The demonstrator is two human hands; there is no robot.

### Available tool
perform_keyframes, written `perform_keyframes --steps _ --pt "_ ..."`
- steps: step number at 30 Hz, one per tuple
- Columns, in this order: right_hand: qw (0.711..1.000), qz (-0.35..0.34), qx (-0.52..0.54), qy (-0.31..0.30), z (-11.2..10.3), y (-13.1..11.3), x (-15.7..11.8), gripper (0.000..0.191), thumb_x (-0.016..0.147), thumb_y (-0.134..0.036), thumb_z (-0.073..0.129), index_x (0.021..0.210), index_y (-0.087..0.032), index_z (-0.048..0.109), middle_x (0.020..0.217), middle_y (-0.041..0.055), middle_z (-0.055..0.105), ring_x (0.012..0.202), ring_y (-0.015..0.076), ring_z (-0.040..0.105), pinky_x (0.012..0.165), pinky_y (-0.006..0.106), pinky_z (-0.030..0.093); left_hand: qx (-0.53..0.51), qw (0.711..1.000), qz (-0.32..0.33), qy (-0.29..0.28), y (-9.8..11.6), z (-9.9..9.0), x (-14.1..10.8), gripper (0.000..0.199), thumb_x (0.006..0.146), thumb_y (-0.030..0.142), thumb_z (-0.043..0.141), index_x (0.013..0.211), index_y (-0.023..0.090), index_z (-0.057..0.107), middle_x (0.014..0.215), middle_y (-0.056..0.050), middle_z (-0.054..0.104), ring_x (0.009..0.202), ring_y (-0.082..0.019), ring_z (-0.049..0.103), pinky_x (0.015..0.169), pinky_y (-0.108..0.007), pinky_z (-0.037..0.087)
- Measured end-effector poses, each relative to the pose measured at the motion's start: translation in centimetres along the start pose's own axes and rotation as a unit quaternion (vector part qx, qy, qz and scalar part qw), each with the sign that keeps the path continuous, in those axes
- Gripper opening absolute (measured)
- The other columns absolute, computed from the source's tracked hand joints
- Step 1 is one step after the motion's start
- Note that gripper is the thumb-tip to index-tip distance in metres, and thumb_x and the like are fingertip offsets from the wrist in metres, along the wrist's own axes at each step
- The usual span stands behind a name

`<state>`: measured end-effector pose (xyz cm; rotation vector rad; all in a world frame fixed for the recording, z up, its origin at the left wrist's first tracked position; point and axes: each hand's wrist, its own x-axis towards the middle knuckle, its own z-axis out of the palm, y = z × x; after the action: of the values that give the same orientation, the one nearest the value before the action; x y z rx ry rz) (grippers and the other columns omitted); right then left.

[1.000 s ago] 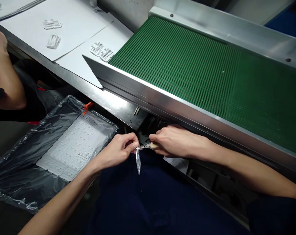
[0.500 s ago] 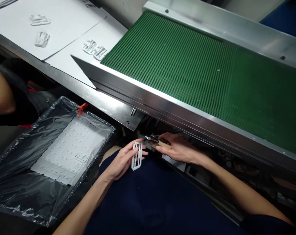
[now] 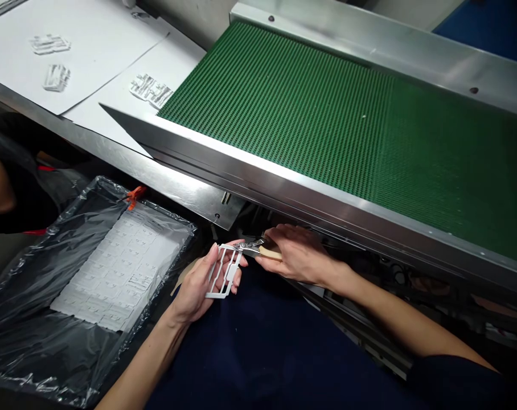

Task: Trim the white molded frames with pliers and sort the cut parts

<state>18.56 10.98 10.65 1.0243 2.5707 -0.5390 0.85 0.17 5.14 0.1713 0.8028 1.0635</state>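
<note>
No readable marks

No words, numbers, brands or signs can be made out on the cutters (image 3: 269, 252), the white frame (image 3: 230, 273), the steel conveyor side (image 3: 284, 191), the paper sheets (image 3: 113, 34) or the plastic-lined tray (image 3: 40, 273).

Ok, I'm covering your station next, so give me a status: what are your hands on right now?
Left hand: gripping white plastic frame. Right hand: cream-handled cutters, tips at the frame. Steel conveyor side just above right hand.
</note>
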Motion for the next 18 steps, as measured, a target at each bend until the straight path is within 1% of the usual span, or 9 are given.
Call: perform_keyframes --steps 6,10,14,18 --pt "0.999 -0.02 -0.02 0.018 0.3 0.02 -0.11 0.043 0.085 -0.054 0.041 0.104 -0.018 0.054 0.097 0.0076 0.059 0.091 0.0231 0.055 0.08 0.035 0.041 0.016 1.0 0.006 0.004 -0.17 0.12 -0.25 0.043 0.092 0.041 0.034 0.124 0.017 0.05 0.101 -0.01 0.059 0.065 -0.013 0.053 0.056 -0.026 0.049" --pt "0.999 -0.03 -0.029 0.032 0.56 0.1 -0.23 0.044 0.085 -0.054 0.042 0.105 -0.017 0.055 0.096 0.0084 0.059 0.091 0.0231 0.055 0.08 0.035 0.04 0.03 0.999 0.005 0.009 -0.12 0.35 -0.38 0.044 0.092 0.042 0.033 0.124 0.016 0.05 0.1 -0.009 0.059 0.066 -0.014 0.053 0.056 -0.026 0.048" --pt "0.997 -0.051 -0.043 0.047 0.74 0.29 -0.27 0.045 0.086 -0.055 0.04 0.104 -0.017 0.056 0.091 0.0076 0.059 0.085 0.0212 0.056 0.074 0.032 0.04 0.03 0.999 0.005 0.017 -0.15 0.49 -0.41 0.045 0.092 0.042 0.034 0.124 0.016 0.05 0.099 -0.009 0.06 0.064 -0.013 0.053 0.056 -0.025 0.048" --pt "0.994 -0.061 -0.057 0.066 0.86 0.49 -0.18 0.043 0.086 -0.056 0.039 0.097 -0.019 0.058 0.082 0.0052 0.058 0.076 0.018 0.054 0.065 0.029 0.036 0.023 0.999 0.007 0.021 -0.27 0.58 -0.54 0.044 0.092 0.042 0.034 0.124 0.017 0.05 0.097 -0.009 0.06 0.064 -0.013 0.053 0.055 -0.025 0.049"
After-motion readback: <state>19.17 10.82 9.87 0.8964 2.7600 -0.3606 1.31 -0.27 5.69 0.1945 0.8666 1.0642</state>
